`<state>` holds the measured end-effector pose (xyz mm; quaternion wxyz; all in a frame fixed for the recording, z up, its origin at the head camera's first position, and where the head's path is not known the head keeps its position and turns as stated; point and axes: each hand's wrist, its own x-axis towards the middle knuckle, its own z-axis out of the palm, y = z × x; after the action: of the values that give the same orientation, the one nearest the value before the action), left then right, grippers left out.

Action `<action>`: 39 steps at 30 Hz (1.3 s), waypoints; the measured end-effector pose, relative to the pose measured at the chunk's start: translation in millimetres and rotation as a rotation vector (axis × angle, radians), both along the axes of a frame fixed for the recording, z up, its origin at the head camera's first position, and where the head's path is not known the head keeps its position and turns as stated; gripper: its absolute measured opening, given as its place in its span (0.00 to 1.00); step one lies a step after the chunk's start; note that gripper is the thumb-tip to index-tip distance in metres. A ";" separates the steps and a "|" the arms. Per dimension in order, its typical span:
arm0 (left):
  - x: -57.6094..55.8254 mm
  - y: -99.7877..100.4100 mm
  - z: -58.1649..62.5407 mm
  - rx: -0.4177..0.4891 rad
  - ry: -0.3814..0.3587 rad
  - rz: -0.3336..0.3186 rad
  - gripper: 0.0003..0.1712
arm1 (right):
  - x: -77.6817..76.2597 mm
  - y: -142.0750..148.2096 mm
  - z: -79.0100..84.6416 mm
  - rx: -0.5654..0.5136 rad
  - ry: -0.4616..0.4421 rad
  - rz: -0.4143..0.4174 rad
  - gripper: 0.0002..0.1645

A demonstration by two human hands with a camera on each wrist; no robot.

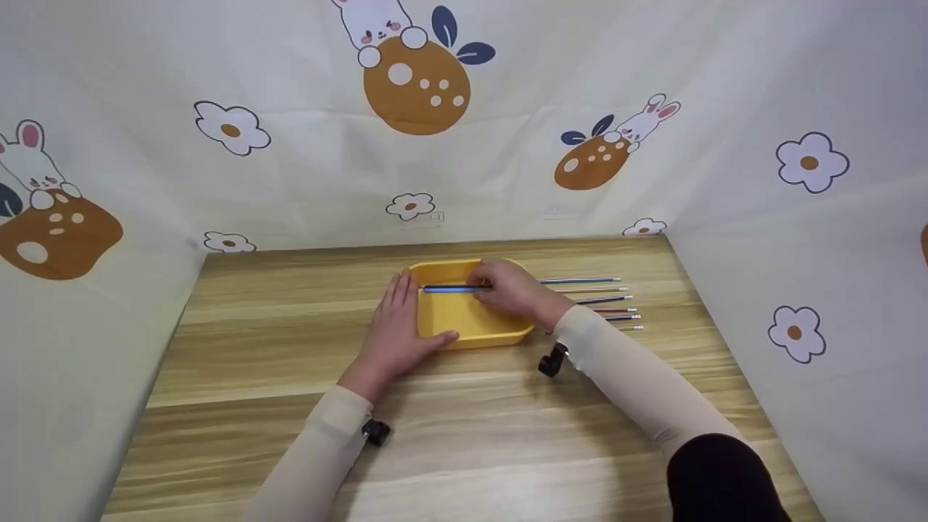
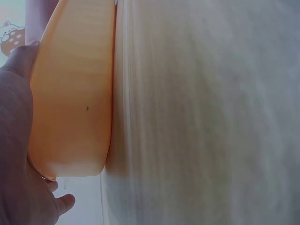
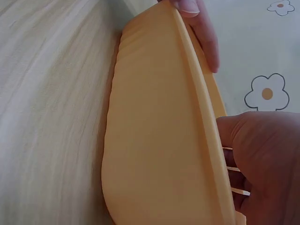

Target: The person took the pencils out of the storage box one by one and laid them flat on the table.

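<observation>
A yellow plastic tray (image 1: 435, 342) stands on the wooden table. My left hand (image 1: 395, 330) rests against its left end, fingers fairly straight along the wall and thumb on the front rim. In the left wrist view that hand (image 2: 18, 122) lies along the rim of the tray (image 2: 72, 103). My right hand (image 1: 507, 286) reaches in with curled fingers and pinches the right end of a dark pencil (image 1: 446, 286). Right beside that pencil is a light blue pencil (image 1: 442, 291). The right wrist view shows the right hand (image 3: 262, 154) over the tray rim, its fingertips hidden.
Several pencils with eraser ends, among them a red pencil (image 1: 616, 310), lie roughly parallel on the table (image 1: 275, 348) to the right of the tray, partly under the right forearm. Patterned fabric (image 1: 304, 181) rises behind the table and along both sides.
</observation>
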<state>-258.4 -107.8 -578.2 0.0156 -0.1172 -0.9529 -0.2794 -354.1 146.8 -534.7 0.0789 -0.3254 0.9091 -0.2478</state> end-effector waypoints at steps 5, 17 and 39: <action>0.1 0.2 -0.3 0.004 -0.006 0.001 0.78 | -4.9 -7.5 -3.0 0.055 0.060 0.044 0.12; 0.4 -2.2 -0.3 0.007 0.019 -0.017 0.80 | -5.2 -14.4 -13.0 0.118 0.178 0.068 0.09; 1.8 -0.1 -0.2 0.023 0.036 -0.005 0.78 | -6.6 -13.5 -21.3 0.117 0.146 0.160 0.15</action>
<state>-256.5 -107.9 -578.4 0.0333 -0.1242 -0.9489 -0.2880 -360.7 133.3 -556.0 0.0510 -0.4090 0.8964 -0.1628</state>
